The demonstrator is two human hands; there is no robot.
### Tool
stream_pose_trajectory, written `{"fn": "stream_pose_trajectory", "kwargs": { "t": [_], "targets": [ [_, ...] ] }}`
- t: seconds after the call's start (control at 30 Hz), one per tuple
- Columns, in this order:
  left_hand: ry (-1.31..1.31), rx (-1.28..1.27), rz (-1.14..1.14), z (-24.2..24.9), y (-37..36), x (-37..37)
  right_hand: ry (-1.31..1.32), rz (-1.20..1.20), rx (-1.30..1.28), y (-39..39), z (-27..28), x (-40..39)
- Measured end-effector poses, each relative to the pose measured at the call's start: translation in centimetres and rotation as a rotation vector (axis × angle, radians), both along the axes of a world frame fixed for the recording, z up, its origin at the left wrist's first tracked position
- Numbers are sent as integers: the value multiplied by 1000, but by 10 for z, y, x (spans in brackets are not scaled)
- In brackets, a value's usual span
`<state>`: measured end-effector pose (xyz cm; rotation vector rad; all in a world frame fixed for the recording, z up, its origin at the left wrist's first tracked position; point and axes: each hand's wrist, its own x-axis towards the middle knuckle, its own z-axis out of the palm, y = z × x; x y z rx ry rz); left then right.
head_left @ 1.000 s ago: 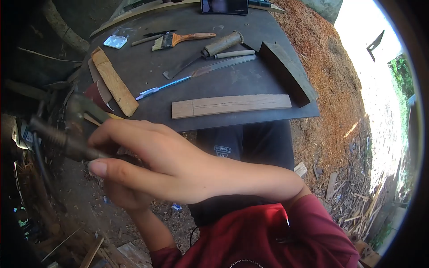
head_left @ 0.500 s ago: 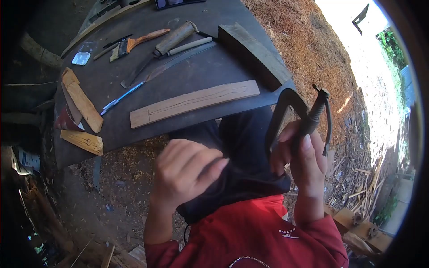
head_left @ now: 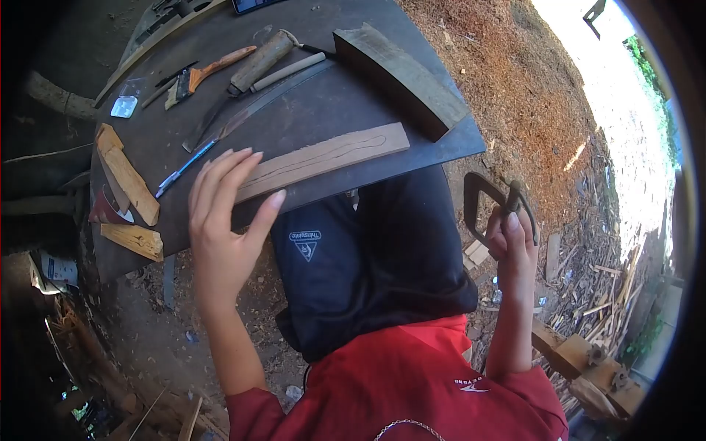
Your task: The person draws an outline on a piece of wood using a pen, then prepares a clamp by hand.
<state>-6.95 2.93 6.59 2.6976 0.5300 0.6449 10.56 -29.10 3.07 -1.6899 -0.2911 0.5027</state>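
My left hand (head_left: 224, 220) is open, its fingers spread over the left end of a flat wooden board (head_left: 338, 151) and hiding that end. A long narrow outline is drawn in dark line along the board, which lies near the table's front edge. Out to the right, beyond the table corner, my right hand (head_left: 513, 239) is wrapped round the screw of a metal C-clamp (head_left: 512, 197). The clamp is held up in the air with its frame pointing left. A blue pen (head_left: 187, 167) lies just past my left fingertips.
On the dark table (head_left: 309, 117) are a thick wooden block (head_left: 401, 77), a paintbrush (head_left: 195, 79), a long blade (head_left: 254, 110) and a wooden-handled tool (head_left: 262, 62). Wood offcuts (head_left: 131, 180) sit at the left edge. Sawdust (head_left: 507, 95) covers the ground beyond.
My left hand has moved left and forward from my lap to the board's left end, its fingers spreading. The right hand has swung the clamp slightly, lower and farther from the table.
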Motion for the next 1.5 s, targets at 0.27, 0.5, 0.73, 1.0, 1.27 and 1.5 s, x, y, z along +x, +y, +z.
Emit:
{"fn": "stream_pose_trajectory", "kwargs": {
  "t": [0.27,0.5,0.73,1.0,1.27,1.5],
  "targets": [
    [-60,-23,-273,1,-28,72,-95,-115,-72,11,0,2],
    [-139,283,-672,-1,-32,180,-91,-128,-98,3,-5,1],
    [-20,256,-730,9,-28,226,-45,-102,-40,-1,-8,4],
    [-83,355,-464,-12,-27,281,-62,-37,-36,-1,-8,10],
    [-239,277,-324,-13,-27,270,-61,0,-4,-1,-3,10],
    [-34,79,-360,7,-30,128,-31,-82,-28,-5,-19,24]
  ]
}}
